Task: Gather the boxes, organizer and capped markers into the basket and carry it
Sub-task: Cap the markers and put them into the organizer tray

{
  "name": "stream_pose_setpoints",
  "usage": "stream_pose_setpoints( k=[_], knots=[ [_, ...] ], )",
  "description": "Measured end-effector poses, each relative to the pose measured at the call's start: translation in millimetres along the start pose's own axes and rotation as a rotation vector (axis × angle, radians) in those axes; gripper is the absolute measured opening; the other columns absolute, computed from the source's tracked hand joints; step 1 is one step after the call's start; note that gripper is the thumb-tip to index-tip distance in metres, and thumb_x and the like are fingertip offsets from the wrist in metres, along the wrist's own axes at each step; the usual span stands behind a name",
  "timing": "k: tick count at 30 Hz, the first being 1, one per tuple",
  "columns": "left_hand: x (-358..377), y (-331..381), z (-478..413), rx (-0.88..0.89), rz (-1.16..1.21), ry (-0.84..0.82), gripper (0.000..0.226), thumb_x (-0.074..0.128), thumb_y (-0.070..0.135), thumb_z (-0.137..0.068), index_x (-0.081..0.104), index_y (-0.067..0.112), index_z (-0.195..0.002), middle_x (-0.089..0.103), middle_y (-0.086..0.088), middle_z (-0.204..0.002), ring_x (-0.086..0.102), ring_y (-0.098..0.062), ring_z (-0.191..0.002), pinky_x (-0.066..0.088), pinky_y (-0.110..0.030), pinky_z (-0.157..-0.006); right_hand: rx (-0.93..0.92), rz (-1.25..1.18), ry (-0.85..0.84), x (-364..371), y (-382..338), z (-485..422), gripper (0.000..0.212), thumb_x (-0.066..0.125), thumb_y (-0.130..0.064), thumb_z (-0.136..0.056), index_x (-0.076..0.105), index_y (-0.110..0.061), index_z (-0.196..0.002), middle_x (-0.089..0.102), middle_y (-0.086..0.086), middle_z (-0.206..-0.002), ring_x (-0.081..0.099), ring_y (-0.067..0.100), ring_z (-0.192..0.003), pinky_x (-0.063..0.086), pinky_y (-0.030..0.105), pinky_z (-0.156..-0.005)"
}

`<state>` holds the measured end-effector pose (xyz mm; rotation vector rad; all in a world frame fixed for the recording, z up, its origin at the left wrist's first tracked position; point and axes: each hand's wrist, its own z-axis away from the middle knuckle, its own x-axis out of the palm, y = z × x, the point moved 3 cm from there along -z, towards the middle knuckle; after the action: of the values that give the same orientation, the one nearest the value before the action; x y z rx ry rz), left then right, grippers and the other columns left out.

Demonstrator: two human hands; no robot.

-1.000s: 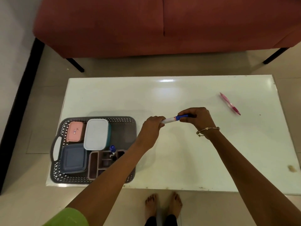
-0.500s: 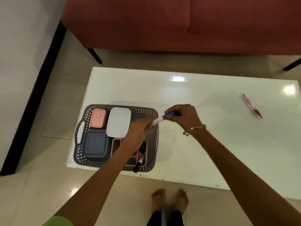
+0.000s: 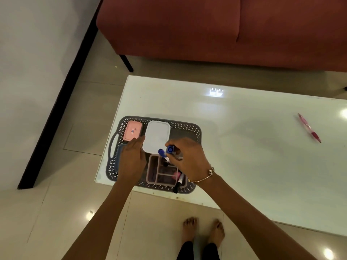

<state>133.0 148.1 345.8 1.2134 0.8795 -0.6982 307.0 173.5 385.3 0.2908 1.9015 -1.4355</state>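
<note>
A grey perforated basket (image 3: 195,132) stands at the white table's near left corner. Inside it lie a pink box (image 3: 132,130), a white-lidded box (image 3: 157,135), a blue-grey box (image 3: 117,160) mostly hidden under my left hand, and a pink organizer (image 3: 155,170). My right hand (image 3: 187,156) holds a blue-capped marker (image 3: 170,149) upright over the organizer, beside another blue-capped marker (image 3: 161,152) standing in it. A black-capped marker (image 3: 178,183) leans out over the basket's front rim. My left hand (image 3: 132,160) hovers flat over the basket's left part, holding nothing.
A pink pen (image 3: 309,127) lies alone at the table's (image 3: 244,147) right side. A red sofa (image 3: 225,29) stands behind the table, a wall with black skirting (image 3: 62,94) runs at the left. My bare feet (image 3: 203,231) stand on the tiled floor by the table's near edge.
Both hands moved left from the table's middle to over the basket. My left hand let go of the blue-capped marker; my right hand turned it upright above the organizer. The camera swung left.
</note>
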Motion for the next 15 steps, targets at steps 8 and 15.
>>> stream_pose_setpoints(
  k=[8,15],
  knots=[
    [0,9,0,-0.008,0.007,0.011,0.042,0.046,-0.006,-0.086,0.051,0.003,-0.127,0.059,-0.018,-0.126,0.053,-0.032,-0.119,0.041,-0.045,-0.106,-0.034,-0.029,-0.083,16,-3,16,0.024,0.072,-0.007,-0.071,0.066,-0.004,-0.094,0.070,0.015,-0.085,0.063,0.029,-0.077,0.045,0.027,-0.072],
    [5,22,1,0.000,0.019,-0.010,0.044,0.047,-0.006,-0.086,0.050,0.005,-0.128,0.057,-0.015,-0.130,0.048,-0.029,-0.125,0.037,-0.042,-0.109,0.032,0.033,-0.264,47,21,36,0.026,0.066,-0.006,-0.080,0.064,-0.002,-0.105,0.067,0.023,-0.103,0.061,0.038,-0.094,0.048,0.045,-0.089]
  ],
)
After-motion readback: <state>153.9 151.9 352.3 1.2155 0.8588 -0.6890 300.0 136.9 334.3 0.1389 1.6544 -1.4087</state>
